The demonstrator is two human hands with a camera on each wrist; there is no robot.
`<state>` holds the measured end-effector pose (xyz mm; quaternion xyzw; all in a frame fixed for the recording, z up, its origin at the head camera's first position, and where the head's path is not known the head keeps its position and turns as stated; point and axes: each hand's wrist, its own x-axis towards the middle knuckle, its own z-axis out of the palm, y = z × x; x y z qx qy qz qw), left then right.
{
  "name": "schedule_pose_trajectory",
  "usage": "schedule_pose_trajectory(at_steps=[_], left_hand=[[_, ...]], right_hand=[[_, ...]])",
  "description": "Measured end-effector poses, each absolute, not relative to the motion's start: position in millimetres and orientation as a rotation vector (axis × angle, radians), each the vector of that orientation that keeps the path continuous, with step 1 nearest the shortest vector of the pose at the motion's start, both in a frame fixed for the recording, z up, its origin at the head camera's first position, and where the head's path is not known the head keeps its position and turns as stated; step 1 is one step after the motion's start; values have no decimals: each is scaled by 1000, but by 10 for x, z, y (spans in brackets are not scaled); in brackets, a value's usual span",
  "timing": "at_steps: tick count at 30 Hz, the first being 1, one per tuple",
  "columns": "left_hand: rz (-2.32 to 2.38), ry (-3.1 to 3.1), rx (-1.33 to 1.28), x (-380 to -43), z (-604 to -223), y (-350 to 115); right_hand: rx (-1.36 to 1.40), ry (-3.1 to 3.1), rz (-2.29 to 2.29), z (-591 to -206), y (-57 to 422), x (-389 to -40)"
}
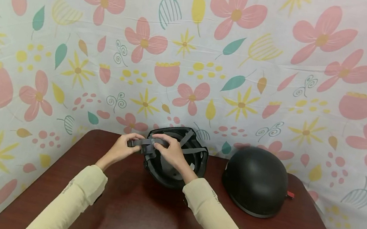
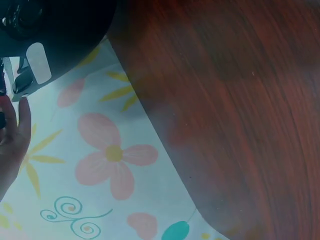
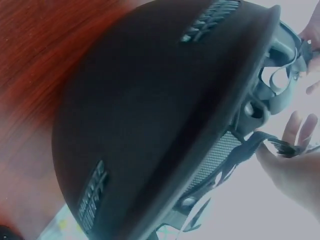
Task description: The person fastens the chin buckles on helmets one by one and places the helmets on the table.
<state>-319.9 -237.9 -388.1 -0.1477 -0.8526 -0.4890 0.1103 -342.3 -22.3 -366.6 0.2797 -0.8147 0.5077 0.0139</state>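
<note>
A black helmet (image 1: 174, 179) lies tilted on its shell, its hollow side with padding and grey straps facing up. Over its left rim, my left hand (image 1: 121, 148) pinches one end of the grey chin strap (image 1: 146, 141). My right hand (image 1: 172, 153) grips the same strap close to the buckle, thumb and fingers around it. Seen from the right wrist, the smooth vented shell (image 3: 135, 100) fills the middle, with both hands at its open edge. The left wrist view catches only part of the left hand (image 2: 11, 142) beside the helmet's dark edge.
A second black helmet (image 1: 255, 181) stands dome up on the right, with a small red tab (image 1: 290, 194) at its side. Both rest on a dark red-brown wooden table (image 1: 140, 222). Behind it hangs a flower-print cloth (image 1: 199, 54).
</note>
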Motion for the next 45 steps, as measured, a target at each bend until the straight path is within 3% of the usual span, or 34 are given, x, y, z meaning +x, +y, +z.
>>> schedule_pose_trajectory(at_steps=[17, 45], left_hand=[[-1536, -2584, -474, -3195, -4007, -2367], [-1648, -2473, -392, -3210, -3868, -2356]], right_hand=[[751, -2540, 1701, -3795, -171, -3458], [865, -2578, 1919, -3785, -144, -3504]])
